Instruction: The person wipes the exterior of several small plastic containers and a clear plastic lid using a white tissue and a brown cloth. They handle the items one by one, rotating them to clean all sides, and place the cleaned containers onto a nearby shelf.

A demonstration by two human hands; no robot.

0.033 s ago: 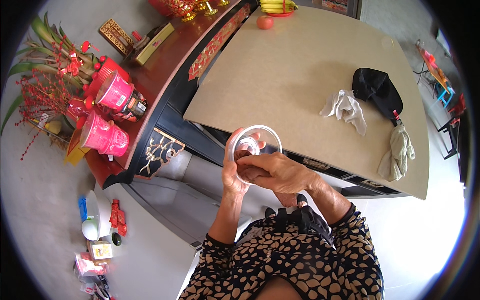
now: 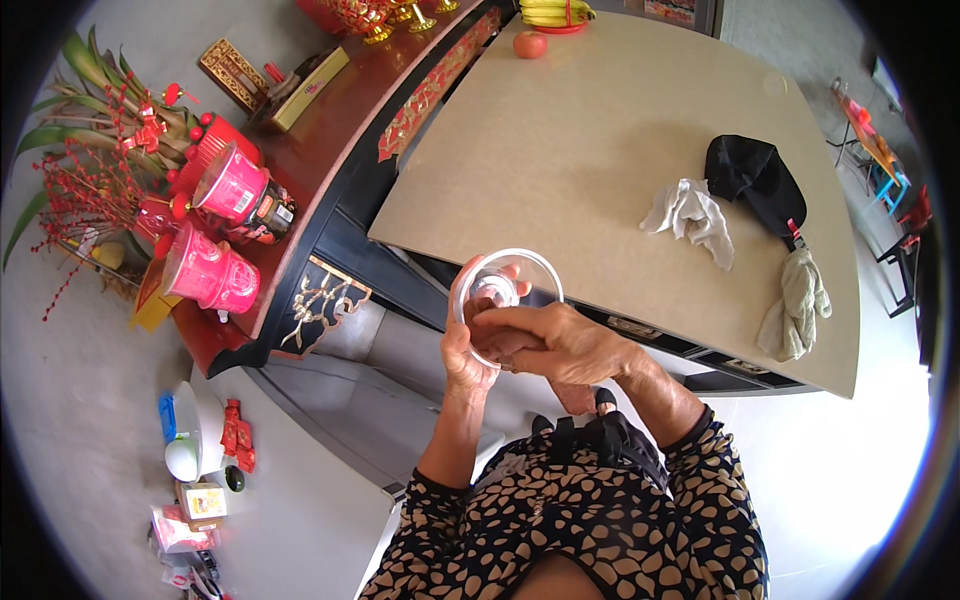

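While its axis leans, the clear cup [image 2: 538,284] opens upward

Left hand [image 2: 464,352]: was curled in a rounded grip, its fingers wrapped round the far side.
Left forearm [image 2: 452,432]: rose steeply, bare below the elbow, leaning slightly rightward.
Right hand [image 2: 575,348]: was turned back upward, its fingers pointing left and bent in toward the other palm, their tips partly hidden.
Right forearm [image 2: 660,400]: slanted up and leftward.
Both hands: were close together before the torso.
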